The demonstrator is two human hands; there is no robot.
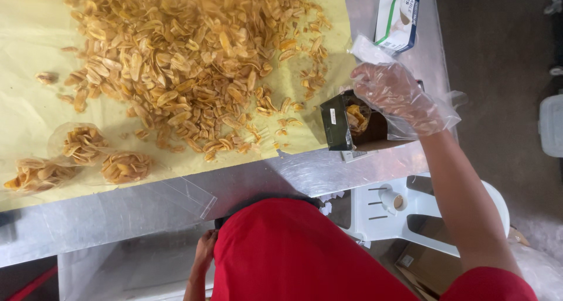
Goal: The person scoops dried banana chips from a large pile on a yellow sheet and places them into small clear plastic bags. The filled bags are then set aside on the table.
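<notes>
Overhead, gloved right hand (399, 95), fingers (366, 81) curled over chip-filled dark box (337, 122).

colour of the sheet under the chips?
Pale yellow sheet, seen in the head view, under the golden chips.

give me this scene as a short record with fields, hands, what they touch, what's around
right hand: in a clear plastic glove, over an open dark box holding some chips
left hand: bare, low beside the red shirt, below the table edge
table: metal, covered by yellow paper
chips: big loose pile on the paper
filled bags: three clear ones, lower left
glove box: top right
</notes>
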